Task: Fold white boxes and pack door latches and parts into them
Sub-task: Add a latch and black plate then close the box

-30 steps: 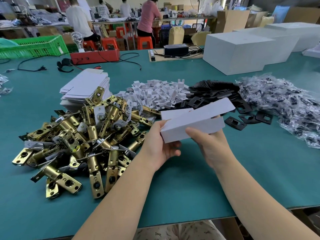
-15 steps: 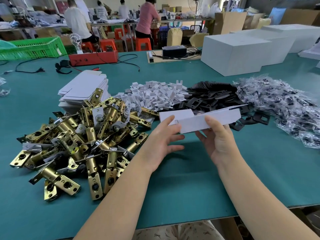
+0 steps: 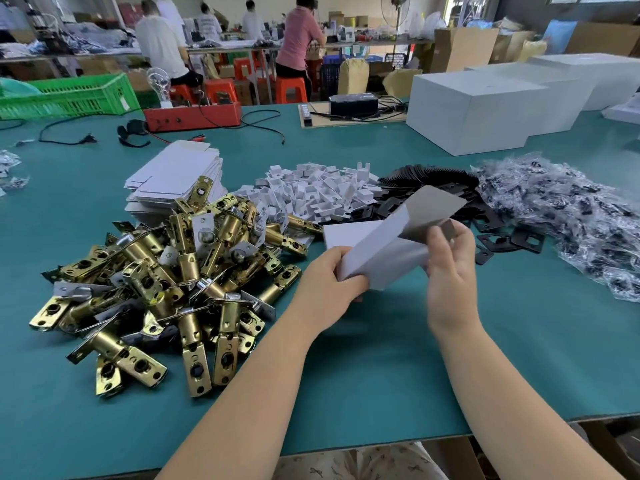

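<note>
A small white box is held above the green table, tilted, its grey inside and an open flap facing up at the right end. My left hand grips its lower left end. My right hand pinches the flap at its right end. A heap of brass door latches lies to the left. Behind it sits a stack of flat white box blanks. Piles of white plastic parts, black plates and bagged screws stretch across the middle.
Large white boxes stand at the back right. A red device with cables, a green crate and a black unit line the table's far side. People work at benches beyond. The table's near edge is close.
The box has swung from lying level to tilted, with its grey inside showing. My left hand went from straight fingers to gripping the left end; my right hand took the flap.
</note>
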Available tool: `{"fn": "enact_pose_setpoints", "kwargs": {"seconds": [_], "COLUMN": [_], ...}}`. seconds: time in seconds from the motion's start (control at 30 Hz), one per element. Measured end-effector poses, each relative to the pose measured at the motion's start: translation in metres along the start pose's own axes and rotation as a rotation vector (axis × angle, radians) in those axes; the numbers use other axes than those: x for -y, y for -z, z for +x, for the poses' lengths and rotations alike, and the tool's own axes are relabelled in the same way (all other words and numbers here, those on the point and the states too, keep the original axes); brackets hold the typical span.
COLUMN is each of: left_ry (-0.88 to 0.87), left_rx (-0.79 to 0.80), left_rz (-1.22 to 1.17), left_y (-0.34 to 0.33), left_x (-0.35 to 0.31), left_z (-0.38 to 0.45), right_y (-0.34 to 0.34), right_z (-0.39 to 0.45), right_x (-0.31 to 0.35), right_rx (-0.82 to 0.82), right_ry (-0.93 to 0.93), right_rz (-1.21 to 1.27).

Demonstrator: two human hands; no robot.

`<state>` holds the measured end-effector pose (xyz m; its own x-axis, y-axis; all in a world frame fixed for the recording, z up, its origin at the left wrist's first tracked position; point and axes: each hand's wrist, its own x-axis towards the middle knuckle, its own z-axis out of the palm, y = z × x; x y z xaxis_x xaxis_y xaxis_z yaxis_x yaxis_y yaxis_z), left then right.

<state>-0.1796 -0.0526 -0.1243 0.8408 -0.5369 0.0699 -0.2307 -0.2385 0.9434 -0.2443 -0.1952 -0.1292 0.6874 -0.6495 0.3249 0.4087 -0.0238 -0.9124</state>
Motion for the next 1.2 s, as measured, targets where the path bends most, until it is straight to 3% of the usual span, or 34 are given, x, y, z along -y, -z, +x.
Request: {"fn": "enact_pose_setpoints", "kwargs": {"seconds": [0.07, 0.17, 0.33, 0.53, 0.7, 0.93, 1.07, 1.2], "left_ry": [0.033, -0.065, -0.173, -0.275, -0.684, -0.602, -0.486, -0.264], "left_rx": [0.051, 0.071, -0.066, -0.268, -0.344, -0.459, -0.453, -0.386], "left_rz": [-0.067, -0.152, -0.273, -0.173, 0.298, 0.320, 0.276, 0.281], "left_y": [0.000, 0.000, 0.001, -0.003, -0.006, -0.004, -0.004, -0.004], "left_x": [-0.003, -0.009, -0.012, -0.011, -0.007, -0.011, -0.014, -0.013], "left_z": [-0.002, -0.005, -0.009, -0.011, -0.011, -0.012, -0.011, -0.009], "right_y": [0.002, 0.002, 0.002, 0.001, -0.002, -0.005, -0.008, -0.009], "right_z": [0.001, -0.002, -0.007, -0.007, -0.011, -0.010, -0.010, -0.006], "right_x": [-0.001, 0.001, 0.004, 0.010, 0.008, 0.003, 0.004, 0.004], "right_rx": [-0.058, -0.099, -0.128, -0.119, -0.016, 0.097, 0.084, 0.033], "right_ry": [0.010, 0.080, 0.175, 0.234, 0.351, 0.499, 0.337, 0.176], "right_rz": [-0.027, -0.143, -0.241, -0.237, -0.416, -0.539, -0.446, -0.361]}}
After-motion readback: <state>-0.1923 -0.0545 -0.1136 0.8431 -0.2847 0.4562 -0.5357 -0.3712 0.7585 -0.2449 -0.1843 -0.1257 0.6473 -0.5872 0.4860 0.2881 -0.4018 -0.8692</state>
